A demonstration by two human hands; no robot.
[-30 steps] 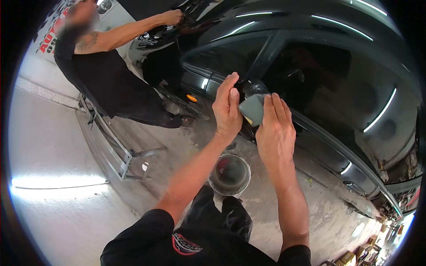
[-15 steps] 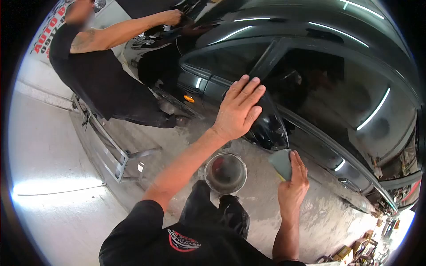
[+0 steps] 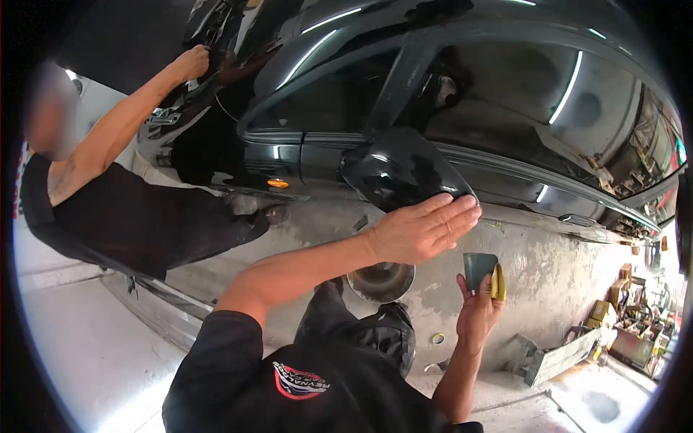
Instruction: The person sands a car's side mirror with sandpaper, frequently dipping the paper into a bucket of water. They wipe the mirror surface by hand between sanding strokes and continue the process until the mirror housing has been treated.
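My left hand (image 3: 426,229) lies with fingers stretched along the lower right edge of a glossy black side mirror (image 3: 411,169) on a black car (image 3: 325,162). Lower and to the right, away from the car, my right hand (image 3: 480,310) grips a dark grey-green sheet (image 3: 479,271) together with a yellow pad (image 3: 498,282). The sheet stands up from between the thumb and fingers, with the pad at its right side. Beneath my left forearm, a round bucket (image 3: 381,280) is partly hidden.
A co-worker in dark clothes (image 3: 137,224) leans at the car's front, an arm reaching to it. Metal frame rails (image 3: 155,307) lie lower left. A yellow tape roll (image 3: 437,338) is on the floor (image 3: 534,281). A grey bench-like object (image 3: 563,357) and cluttered boxes (image 3: 600,314) stand right.
My view has shifted. My left hand has moved down and right to the mirror's edge, uncovering its top. My right hand has turned, showing the yellow pad beside the sheet.
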